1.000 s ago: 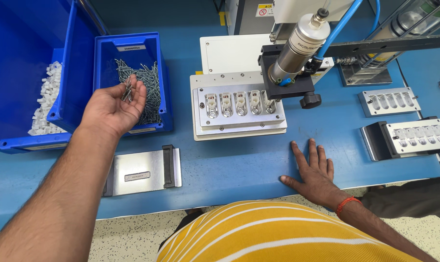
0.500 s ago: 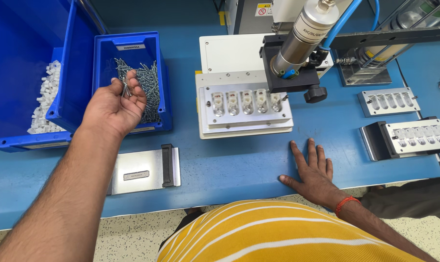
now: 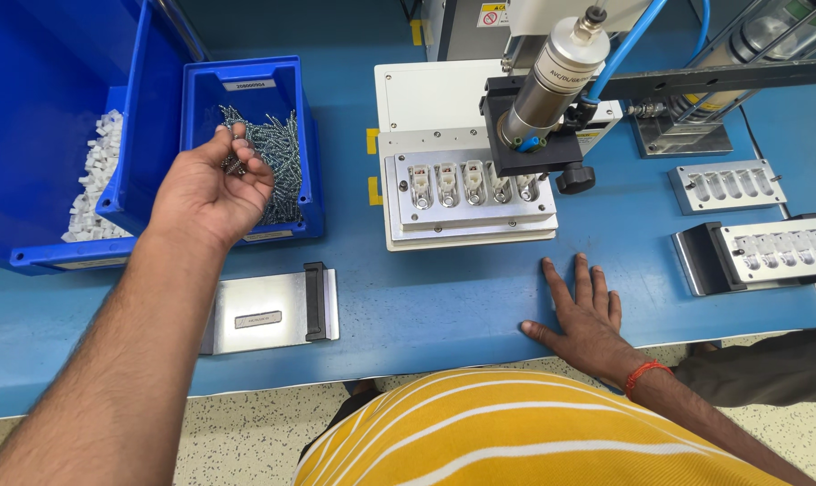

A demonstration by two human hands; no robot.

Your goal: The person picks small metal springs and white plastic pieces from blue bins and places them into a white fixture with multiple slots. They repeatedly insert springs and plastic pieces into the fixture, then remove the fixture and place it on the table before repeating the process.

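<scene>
My left hand [image 3: 211, 187] hovers over the small blue bin [image 3: 293, 90], fingers curled around a few metal screws [image 3: 232, 160] picked from the screw pile [image 3: 282, 148] inside it. My right hand [image 3: 588, 315] lies flat on the blue table near the front edge, fingers spread, holding nothing. Just beyond it stands a metal fixture plate [image 3: 466, 211] with a row of several white parts [image 3: 448, 182] seated in its pockets. A silver cylindrical driver head [image 3: 552, 81] on a black bracket hangs over the plate's right end.
A large blue bin [image 3: 30, 108] with white plastic pieces [image 3: 93, 180] sits at the far left. A flat metal plate with a black bar [image 3: 273, 310] lies near the front edge. Two more metal trays [image 3: 727, 186], [image 3: 768, 254] rest at the right. Blue air hoses run overhead.
My left hand has stayed over the screw bin and its fingers have curled further around the screws. My right hand has not moved. My view has shifted slightly.
</scene>
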